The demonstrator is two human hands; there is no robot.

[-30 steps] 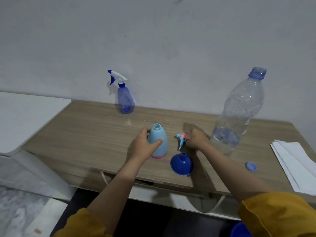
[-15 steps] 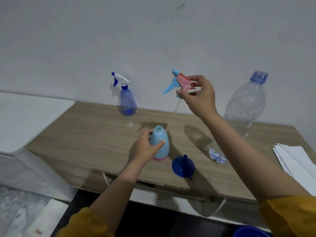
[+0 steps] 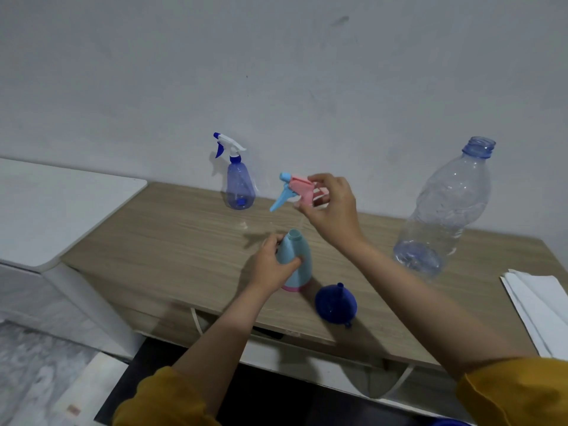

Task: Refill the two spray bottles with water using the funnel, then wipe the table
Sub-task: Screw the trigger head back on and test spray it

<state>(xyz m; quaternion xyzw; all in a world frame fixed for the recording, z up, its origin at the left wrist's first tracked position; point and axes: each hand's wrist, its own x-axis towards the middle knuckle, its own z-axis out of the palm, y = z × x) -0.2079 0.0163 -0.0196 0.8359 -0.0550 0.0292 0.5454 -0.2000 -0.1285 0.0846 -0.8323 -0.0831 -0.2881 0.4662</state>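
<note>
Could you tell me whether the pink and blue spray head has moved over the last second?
Yes. The spray head has been lifted off the table beside the light blue bottle, and the right hand now holds it above that bottle's open neck.

Left hand (image 3: 270,265) wraps the light blue bottle (image 3: 295,259), its open neck clear from above. The right hand (image 3: 330,210) hangs over that neck with the spray head (image 3: 295,189); nothing sits between. Just right of the gripped bottle, the funnel (image 3: 336,302) crowds the near edge. Further right the big water bottle (image 3: 442,207) blocks. Behind, the dark blue sprayer (image 3: 239,186) stands against the wall. Left of the grip: bare table (image 3: 147,241).
</note>
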